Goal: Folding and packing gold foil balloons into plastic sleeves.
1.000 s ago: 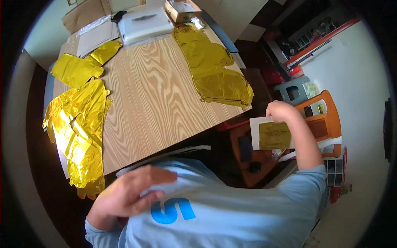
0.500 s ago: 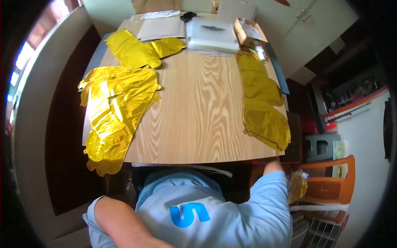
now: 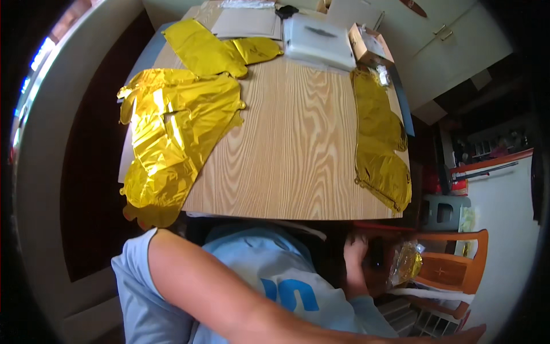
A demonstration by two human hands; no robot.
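Note:
My left arm reaches across my body to the lower right, where my left hand [image 3: 455, 335] is cut by the picture's lower edge. A stretched-out finger shows there, with nothing visible held. My right hand [image 3: 356, 246] is low beyond the table's front edge, beside the wooden chair, its fingers curled. What they hold, if anything, is hidden. Next to it on the chair lies a clear plastic bag with something gold inside [image 3: 408, 262]. On the table's left are two flat gold foil balloons, a near one [image 3: 166, 135] and a far one [image 3: 209, 53]. Another gold foil balloon [image 3: 378, 135] lies along the right edge.
At the back of the wood-grain table [image 3: 275, 166] are grey boards [image 3: 246, 23], a stack of clear plastic sleeves [image 3: 318, 46] and an open cardboard box [image 3: 371, 47]. The wooden chair [image 3: 444, 272] stands at right, with a grey-green stool [image 3: 444, 212] behind it.
My left arm has swung across my body to the right. My right hand has come into view beside the chair. The view has shifted, so the table sits slightly higher and further right.

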